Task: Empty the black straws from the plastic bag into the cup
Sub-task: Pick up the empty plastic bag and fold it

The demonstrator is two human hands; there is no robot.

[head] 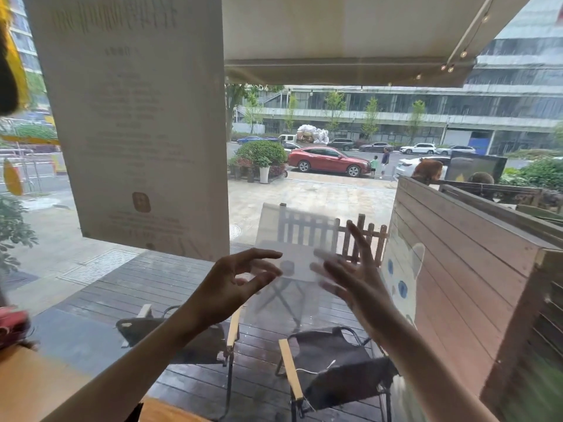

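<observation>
- Both hands are hovering at chest height in front of a window: left hand with thumb and fingers curled loosely toward each other, right hand with fingers spread and blurring.
- Clear plastic bag is hanging between the two hands, upright and see-through; whether either hand is actually pinching it, I cannot tell, since the bag's lower edge is blurring into the fingers.
- Straws and cup are not showing anywhere in this view.
- Wooden tabletop is appearing only as an orange-brown strip at the lower left corner; a red item is sitting at its far left edge, too cropped to identify.
- Large pale poster is hanging on the glass at upper left, its text faint and reversed.
- Outside the glass, two dark folding chairs are standing on a wet wooden deck, with a slatted wooden partition to the right.
- Beyond the deck, a red car is sitting at the kerb under a cream awning.
</observation>
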